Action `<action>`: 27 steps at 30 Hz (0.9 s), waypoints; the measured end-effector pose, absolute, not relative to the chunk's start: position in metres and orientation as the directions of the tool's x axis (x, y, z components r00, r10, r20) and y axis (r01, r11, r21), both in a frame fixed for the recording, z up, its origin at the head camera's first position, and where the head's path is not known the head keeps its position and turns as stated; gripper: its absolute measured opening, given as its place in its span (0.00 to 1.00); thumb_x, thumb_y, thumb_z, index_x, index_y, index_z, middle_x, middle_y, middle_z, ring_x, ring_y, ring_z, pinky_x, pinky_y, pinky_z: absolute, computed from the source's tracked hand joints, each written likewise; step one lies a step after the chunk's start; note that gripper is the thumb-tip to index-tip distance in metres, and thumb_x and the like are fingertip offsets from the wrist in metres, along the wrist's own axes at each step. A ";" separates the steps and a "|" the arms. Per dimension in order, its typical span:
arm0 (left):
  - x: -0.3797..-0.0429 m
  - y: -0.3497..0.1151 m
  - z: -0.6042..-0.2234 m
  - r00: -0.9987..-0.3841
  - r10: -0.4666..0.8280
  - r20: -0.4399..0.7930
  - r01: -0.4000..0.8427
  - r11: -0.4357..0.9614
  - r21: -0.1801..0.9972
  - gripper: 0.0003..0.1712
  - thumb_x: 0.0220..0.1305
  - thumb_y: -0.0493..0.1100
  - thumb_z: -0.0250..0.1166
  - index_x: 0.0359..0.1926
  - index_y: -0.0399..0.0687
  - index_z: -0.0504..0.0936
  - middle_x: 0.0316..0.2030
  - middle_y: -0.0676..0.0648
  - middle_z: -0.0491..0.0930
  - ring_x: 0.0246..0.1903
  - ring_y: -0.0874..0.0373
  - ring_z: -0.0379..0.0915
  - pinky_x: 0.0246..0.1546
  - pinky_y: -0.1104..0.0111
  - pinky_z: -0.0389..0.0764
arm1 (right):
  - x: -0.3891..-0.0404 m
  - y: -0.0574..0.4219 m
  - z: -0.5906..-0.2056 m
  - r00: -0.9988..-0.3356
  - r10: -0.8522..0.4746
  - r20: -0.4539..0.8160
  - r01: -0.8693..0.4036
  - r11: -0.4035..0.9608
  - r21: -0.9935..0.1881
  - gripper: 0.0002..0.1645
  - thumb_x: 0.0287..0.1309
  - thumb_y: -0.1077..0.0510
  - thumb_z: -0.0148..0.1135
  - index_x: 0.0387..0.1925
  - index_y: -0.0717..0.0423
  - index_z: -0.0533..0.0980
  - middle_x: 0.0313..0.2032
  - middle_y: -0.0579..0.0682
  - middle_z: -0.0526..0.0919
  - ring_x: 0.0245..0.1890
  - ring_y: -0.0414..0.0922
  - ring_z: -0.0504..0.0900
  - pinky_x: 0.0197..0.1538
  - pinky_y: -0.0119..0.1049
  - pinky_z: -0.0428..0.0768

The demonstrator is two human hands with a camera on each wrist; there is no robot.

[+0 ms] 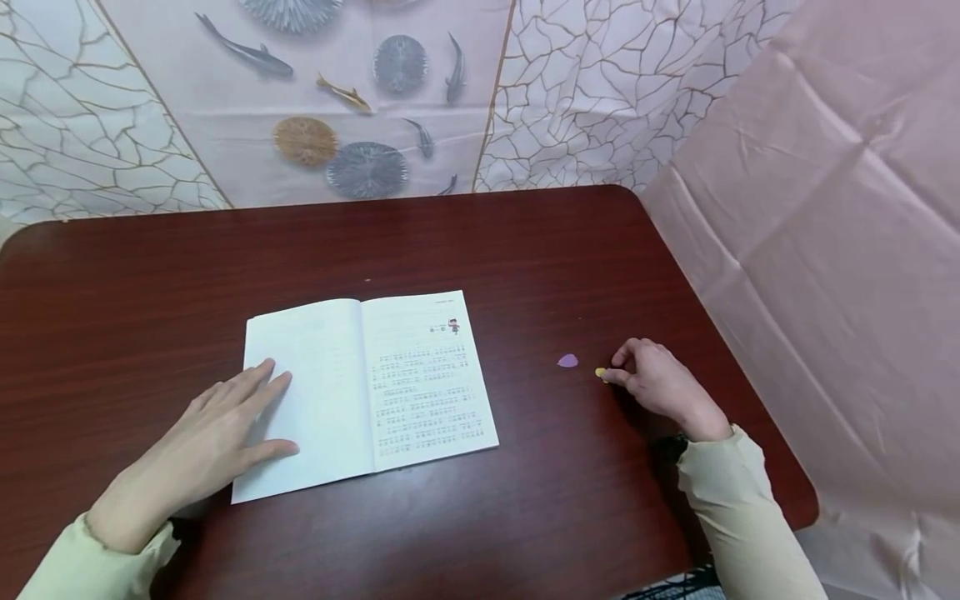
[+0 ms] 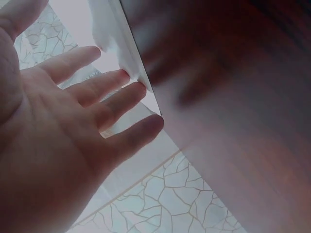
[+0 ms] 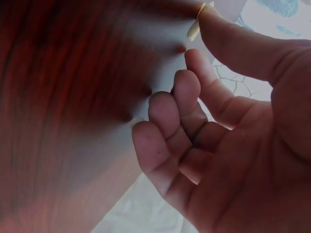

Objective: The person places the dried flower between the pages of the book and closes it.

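An open book (image 1: 429,392) lies on the table, its left page nearly blank and its right page printed, with a small figure near the top. My left hand (image 1: 217,437) rests on the left page with fingers spread; the left wrist view shows the same hand (image 2: 73,116) at the book's edge. To the right, my right hand (image 1: 663,385) touches a small yellow flat piece (image 1: 601,374) with the thumb tip. In the right wrist view the yellow piece (image 3: 193,30) is beside the thumb, with the bent index finger apart from it. A purple petal-shaped piece (image 1: 567,361) lies just left.
The dark red-brown wooden table (image 1: 525,250) has rounded corners. Behind it hangs a patterned cloth (image 1: 450,100) with fish and round leaf shapes. A plain pinkish cloth (image 1: 847,208) runs along the right side.
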State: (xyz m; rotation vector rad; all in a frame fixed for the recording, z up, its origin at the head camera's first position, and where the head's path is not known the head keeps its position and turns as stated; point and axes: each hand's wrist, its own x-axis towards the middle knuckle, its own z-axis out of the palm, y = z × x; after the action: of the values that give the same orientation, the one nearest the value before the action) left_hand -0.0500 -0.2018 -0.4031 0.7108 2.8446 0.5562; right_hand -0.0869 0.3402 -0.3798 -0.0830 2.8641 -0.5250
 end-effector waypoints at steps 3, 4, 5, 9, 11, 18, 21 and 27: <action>-0.049 -0.202 -0.403 -0.877 0.476 -0.064 0.416 0.821 0.391 0.50 0.58 0.65 0.66 0.70 0.37 0.64 0.70 0.31 0.55 0.66 0.33 0.52 0.59 0.36 0.54 | -0.088 0.340 -0.382 -0.975 -0.102 -0.199 -0.026 0.935 -0.355 0.16 0.58 0.51 0.69 0.33 0.59 0.75 0.27 0.51 0.76 0.26 0.45 0.73 0.33 0.39 0.72; -0.049 -0.202 -0.404 -0.877 0.476 -0.067 0.416 0.821 0.390 0.50 0.58 0.65 0.66 0.70 0.37 0.64 0.70 0.31 0.55 0.67 0.33 0.52 0.59 0.36 0.54 | -0.088 0.340 -0.383 -0.975 -0.102 -0.198 -0.026 0.934 -0.355 0.16 0.58 0.51 0.69 0.32 0.59 0.75 0.27 0.51 0.77 0.26 0.45 0.73 0.33 0.39 0.72; -0.050 -0.201 -0.404 -0.877 0.476 -0.068 0.416 0.822 0.389 0.50 0.57 0.65 0.66 0.70 0.37 0.64 0.70 0.31 0.55 0.67 0.33 0.52 0.59 0.36 0.54 | -0.088 0.340 -0.383 -0.975 -0.103 -0.197 -0.027 0.935 -0.355 0.15 0.58 0.52 0.69 0.32 0.60 0.76 0.27 0.51 0.77 0.26 0.45 0.73 0.33 0.39 0.72; -0.050 -0.200 -0.404 -0.875 0.477 -0.081 0.414 0.825 0.386 0.55 0.52 0.68 0.68 0.70 0.37 0.63 0.71 0.32 0.54 0.67 0.33 0.51 0.60 0.36 0.53 | -0.088 0.341 -0.383 -0.973 -0.101 -0.207 -0.021 0.934 -0.357 0.14 0.58 0.53 0.68 0.33 0.60 0.76 0.27 0.50 0.77 0.26 0.46 0.73 0.34 0.39 0.72; -0.049 -0.201 -0.404 -0.872 0.482 -0.092 0.415 0.825 0.384 0.60 0.47 0.69 0.70 0.71 0.37 0.62 0.71 0.32 0.54 0.68 0.33 0.50 0.61 0.36 0.52 | -0.089 0.342 -0.384 -0.972 -0.096 -0.216 -0.012 0.933 -0.359 0.13 0.58 0.54 0.68 0.33 0.60 0.76 0.27 0.50 0.77 0.27 0.46 0.73 0.34 0.39 0.72; -0.048 -0.205 -0.405 -0.857 0.502 -0.114 0.423 0.814 0.398 0.70 0.36 0.75 0.70 0.73 0.38 0.57 0.73 0.33 0.50 0.69 0.34 0.47 0.63 0.36 0.45 | -0.089 0.343 -0.385 -0.972 -0.101 -0.211 -0.018 0.932 -0.361 0.12 0.58 0.55 0.68 0.32 0.59 0.77 0.27 0.50 0.78 0.27 0.46 0.74 0.34 0.39 0.72; -0.048 -0.205 -0.405 -0.858 0.502 -0.112 0.425 0.815 0.395 0.70 0.36 0.74 0.70 0.73 0.38 0.57 0.73 0.33 0.50 0.69 0.34 0.47 0.63 0.36 0.45 | -0.089 0.343 -0.384 -0.972 -0.104 -0.212 -0.021 0.932 -0.362 0.11 0.59 0.55 0.67 0.31 0.59 0.77 0.26 0.49 0.78 0.27 0.45 0.74 0.34 0.39 0.72; -0.047 -0.205 -0.405 -0.861 0.495 -0.118 0.419 0.821 0.387 0.69 0.37 0.73 0.71 0.73 0.38 0.56 0.73 0.33 0.50 0.70 0.35 0.46 0.63 0.36 0.46 | -0.089 0.341 -0.382 -0.969 -0.114 -0.221 -0.026 0.930 -0.366 0.10 0.60 0.56 0.67 0.31 0.59 0.77 0.25 0.48 0.77 0.25 0.45 0.73 0.32 0.38 0.72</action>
State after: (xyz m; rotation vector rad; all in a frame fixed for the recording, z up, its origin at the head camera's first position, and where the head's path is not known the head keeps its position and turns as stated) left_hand -0.0469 -0.2048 -0.4048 0.7097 2.7913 0.5212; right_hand -0.0894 0.3412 -0.3822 -0.1055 2.8492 -0.5356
